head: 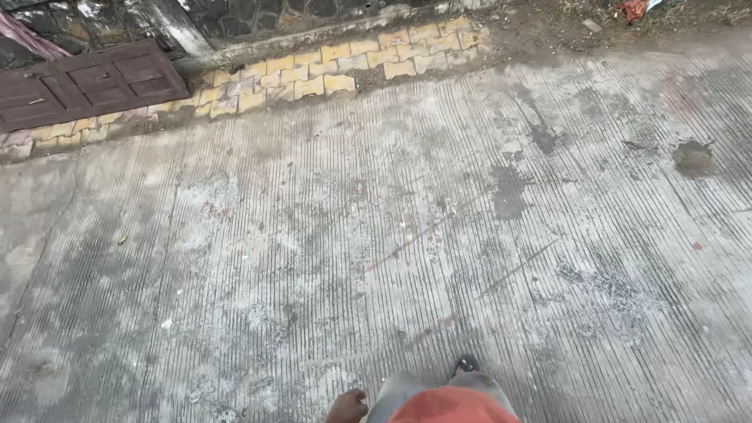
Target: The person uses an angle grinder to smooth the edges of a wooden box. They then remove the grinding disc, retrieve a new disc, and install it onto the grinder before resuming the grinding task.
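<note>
Left hand (347, 407) hangs at the frame's bottom edge over the grooved concrete floor (376, 235), seemingly curled, grip uncertain; right hand unseen; yellow pavers (313, 74) beyond

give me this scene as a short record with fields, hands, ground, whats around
view: head camera looking down at the ground outdoors
left hand: partly visible at the bottom edge, looks closed, nothing seen in it
right hand: not in view
person: grey trouser leg, orange-red garment, dark shoe tip
ground: grooved concrete, worn, with dark stains
edge: strip of yellow paving bricks along the top
beyond edge: dark brown panelled door lying flat, dark stone wall
top right: dirt with a red scrap
</note>
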### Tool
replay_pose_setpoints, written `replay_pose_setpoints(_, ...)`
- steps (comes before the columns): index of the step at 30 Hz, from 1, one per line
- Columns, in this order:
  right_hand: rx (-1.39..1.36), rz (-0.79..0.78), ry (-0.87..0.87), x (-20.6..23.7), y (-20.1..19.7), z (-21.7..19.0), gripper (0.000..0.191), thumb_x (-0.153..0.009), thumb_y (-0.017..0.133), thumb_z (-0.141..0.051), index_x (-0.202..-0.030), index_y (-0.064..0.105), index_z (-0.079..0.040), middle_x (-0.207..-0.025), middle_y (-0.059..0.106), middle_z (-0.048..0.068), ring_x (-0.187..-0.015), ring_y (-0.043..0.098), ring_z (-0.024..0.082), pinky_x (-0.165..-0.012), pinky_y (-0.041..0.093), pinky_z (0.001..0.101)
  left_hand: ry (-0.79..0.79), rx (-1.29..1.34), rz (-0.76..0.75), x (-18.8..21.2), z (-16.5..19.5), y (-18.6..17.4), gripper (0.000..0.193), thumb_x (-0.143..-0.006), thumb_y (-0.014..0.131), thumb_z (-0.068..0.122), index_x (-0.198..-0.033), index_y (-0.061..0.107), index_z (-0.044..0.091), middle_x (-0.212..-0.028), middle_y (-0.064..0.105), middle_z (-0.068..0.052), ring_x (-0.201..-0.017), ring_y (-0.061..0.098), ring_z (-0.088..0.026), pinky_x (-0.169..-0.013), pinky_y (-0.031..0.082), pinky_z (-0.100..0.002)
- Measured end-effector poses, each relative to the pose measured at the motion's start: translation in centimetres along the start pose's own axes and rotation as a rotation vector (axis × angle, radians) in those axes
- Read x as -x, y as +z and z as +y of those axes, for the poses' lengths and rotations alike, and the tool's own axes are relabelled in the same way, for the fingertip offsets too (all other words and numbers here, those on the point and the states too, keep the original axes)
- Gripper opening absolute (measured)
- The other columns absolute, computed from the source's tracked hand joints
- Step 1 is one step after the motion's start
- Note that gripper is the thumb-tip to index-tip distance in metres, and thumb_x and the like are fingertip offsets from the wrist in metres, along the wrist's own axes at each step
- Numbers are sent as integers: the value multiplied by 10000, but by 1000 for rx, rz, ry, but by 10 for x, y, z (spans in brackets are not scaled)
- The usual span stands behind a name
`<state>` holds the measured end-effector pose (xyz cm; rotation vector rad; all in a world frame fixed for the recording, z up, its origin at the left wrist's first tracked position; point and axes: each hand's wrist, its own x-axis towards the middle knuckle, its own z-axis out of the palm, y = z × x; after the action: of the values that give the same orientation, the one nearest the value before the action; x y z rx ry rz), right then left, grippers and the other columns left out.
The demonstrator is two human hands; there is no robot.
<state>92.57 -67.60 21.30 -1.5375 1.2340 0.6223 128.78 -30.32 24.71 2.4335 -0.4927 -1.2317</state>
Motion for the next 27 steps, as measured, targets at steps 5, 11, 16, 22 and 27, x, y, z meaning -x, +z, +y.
replay_pose_setpoints(5,185,189,-352,-68,-183,-144,686,-849,712,-429,-1426,577,-85,-1172,805,161,-1101,758,311,-996,574,453,40,27,62,-43,67,3,399,-827,662,249,-1182,735,83,-1157,744,-184,-1109,712,-332,-983,560,-414)
replay_pose_setpoints(11,24,424,-393,-165,-317,-390,698,-895,716,-403,-1480,516,-80,-1267,708,154,-1179,658,324,-1016,498,451,-85,21,7,-184,140,-87,452,-802,719,259,-1204,695,54,-1165,741,-191,-1120,713,-329,-993,561,-415)
replay_pose_setpoints(16,137,353,-420,-234,-302,-486,622,-877,725,-414,-1404,586,-116,-1199,750,148,-1143,697,319,-987,532,428,17,-109,58,-335,211,-220,482,-807,715,281,-1229,685,50,-1213,717,-190,-1162,678,-336,-1012,538,-435)
replay_pose_setpoints(22,181,-38,-116,-305,-304,-561,634,-879,706,-428,-1407,579,-101,-1230,742,158,-1154,707,338,-990,549,434,31,154,317,-505,318,-404,491,-854,664,333,-1277,669,85,-1167,749,-176,-1104,716,-327,-968,562,-432)
replay_pose_setpoints(27,204,-118,-34,-466,-387,-718,672,-880,711,-448,-1434,556,-100,-1262,724,170,-1183,691,338,-1015,535,438,-23,199,388,-636,371,-497,473,-870,667,328,-1278,665,87,-1129,752,-184,-1077,712,-349,-941,557,-451)
